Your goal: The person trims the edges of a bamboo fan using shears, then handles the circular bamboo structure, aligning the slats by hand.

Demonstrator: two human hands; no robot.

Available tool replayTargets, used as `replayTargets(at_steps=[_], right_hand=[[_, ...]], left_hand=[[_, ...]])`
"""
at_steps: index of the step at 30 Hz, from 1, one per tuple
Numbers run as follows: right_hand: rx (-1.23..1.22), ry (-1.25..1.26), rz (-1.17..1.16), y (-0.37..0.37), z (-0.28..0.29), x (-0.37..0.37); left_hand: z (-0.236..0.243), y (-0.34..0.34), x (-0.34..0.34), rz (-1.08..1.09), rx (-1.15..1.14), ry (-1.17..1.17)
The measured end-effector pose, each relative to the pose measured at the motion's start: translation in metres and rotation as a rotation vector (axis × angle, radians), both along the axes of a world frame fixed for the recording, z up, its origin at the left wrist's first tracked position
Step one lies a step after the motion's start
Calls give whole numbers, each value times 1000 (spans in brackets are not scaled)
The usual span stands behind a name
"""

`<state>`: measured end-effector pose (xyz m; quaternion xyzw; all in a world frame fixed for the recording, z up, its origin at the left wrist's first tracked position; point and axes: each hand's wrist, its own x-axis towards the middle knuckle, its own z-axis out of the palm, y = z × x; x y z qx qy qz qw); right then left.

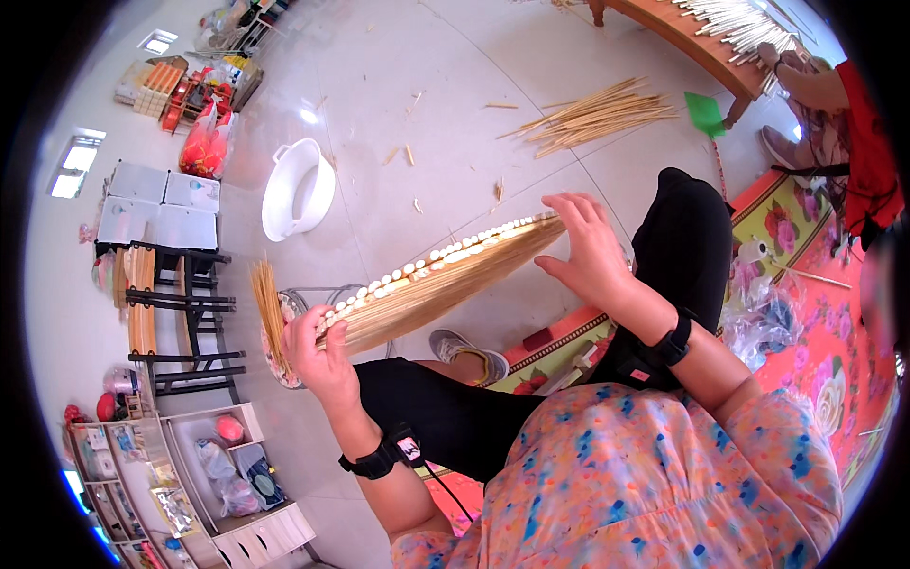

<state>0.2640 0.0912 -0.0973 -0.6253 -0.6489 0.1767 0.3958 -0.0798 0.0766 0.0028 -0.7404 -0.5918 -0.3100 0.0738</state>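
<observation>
A long row of straw-coloured stalks, lined up side by side into a flat panel, spans the space in front of my lap. Their pale round ends form the upper edge, which slants up to the right. My left hand is closed on the panel's left end, thumb on the near side. At the right end, my right hand has its thumb and fingers spread apart around the tip. Whether it touches the stalks there, I cannot tell. Black straps with small devices circle both wrists.
Loose stalks lie on the tiled floor ahead. A white basin stands to the left, near an upright stalk bundle. A person's hand rests by pale sticks on a wooden table. Folded stools and shelves line the left.
</observation>
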Motion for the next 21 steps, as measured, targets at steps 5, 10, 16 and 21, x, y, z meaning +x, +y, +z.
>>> replayTargets(at_steps=[5, 10, 16, 21], right_hand=[[86, 18, 60, 5, -4, 4], [119, 57, 85, 6, -11, 2], [143, 78, 168, 5, 7, -26], [101, 119, 333, 3, 15, -38]], left_hand=[[-20, 6, -20, -6, 73, -296], [-20, 9, -28, -7, -64, -402], [28, -4, 32, 45, 130, 58], [19, 3, 92, -76, 40, 369]])
